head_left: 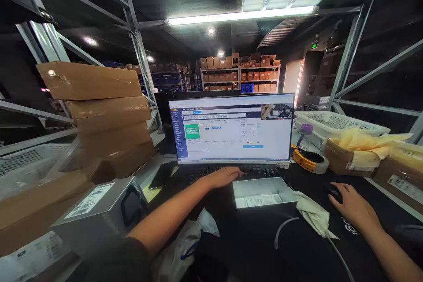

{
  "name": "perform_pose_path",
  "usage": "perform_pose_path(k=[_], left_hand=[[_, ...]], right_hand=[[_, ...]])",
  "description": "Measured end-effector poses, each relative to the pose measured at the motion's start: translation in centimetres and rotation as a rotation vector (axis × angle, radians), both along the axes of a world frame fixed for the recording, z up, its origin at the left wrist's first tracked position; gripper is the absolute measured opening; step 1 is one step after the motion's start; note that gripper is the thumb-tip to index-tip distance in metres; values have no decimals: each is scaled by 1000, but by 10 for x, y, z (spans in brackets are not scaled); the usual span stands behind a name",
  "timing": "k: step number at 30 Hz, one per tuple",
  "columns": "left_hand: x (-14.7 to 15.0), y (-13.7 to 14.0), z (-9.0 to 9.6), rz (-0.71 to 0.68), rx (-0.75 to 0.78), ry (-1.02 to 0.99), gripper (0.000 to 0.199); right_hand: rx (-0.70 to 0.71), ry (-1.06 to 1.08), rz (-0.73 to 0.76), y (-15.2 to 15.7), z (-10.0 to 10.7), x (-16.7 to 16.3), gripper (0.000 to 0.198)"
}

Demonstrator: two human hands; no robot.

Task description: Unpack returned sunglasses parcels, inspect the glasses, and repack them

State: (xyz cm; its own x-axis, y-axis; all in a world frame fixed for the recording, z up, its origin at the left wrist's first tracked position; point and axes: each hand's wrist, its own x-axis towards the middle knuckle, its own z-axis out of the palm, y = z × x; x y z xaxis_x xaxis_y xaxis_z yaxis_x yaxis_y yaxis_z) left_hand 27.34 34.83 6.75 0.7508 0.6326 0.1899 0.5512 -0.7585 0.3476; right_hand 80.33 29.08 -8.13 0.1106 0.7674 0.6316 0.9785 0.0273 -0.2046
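Observation:
My left hand reaches across to the black keyboard, fingers extended onto the keys and holding nothing. Off to the right, my right hand curves around a dark computer mouse, thumb and forefinger on either side of it. Between the hands sits an open grey box with a printed label inside. Behind the keyboard a lit monitor displays a software page with a green block and a small camera picture. A crumpled pale cloth or pouch lies between the box and the mouse.
Stacked brown cartons and a labelled grey box stand left, near a dark phone. Plastic bags lie in front. On the right are a tape dispenser, a carton with yellow packing and a white basket.

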Motion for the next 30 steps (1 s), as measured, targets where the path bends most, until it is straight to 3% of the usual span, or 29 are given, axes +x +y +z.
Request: perform_pose_path(k=[6,14,22,30], left_hand=[[15,24,-31,48,90,-31,28],[34,20,-54,30,325,66,35],[38,16,-62,58,480,148,31],[37,11,-58,88,503,191,39]], right_hand=[[2,40,-2,-6,4,-2,55],[-13,116,48,1,0,9,43],[17,100,62,7,-13,25,42],[19,1,80,15,-29,45,65]])
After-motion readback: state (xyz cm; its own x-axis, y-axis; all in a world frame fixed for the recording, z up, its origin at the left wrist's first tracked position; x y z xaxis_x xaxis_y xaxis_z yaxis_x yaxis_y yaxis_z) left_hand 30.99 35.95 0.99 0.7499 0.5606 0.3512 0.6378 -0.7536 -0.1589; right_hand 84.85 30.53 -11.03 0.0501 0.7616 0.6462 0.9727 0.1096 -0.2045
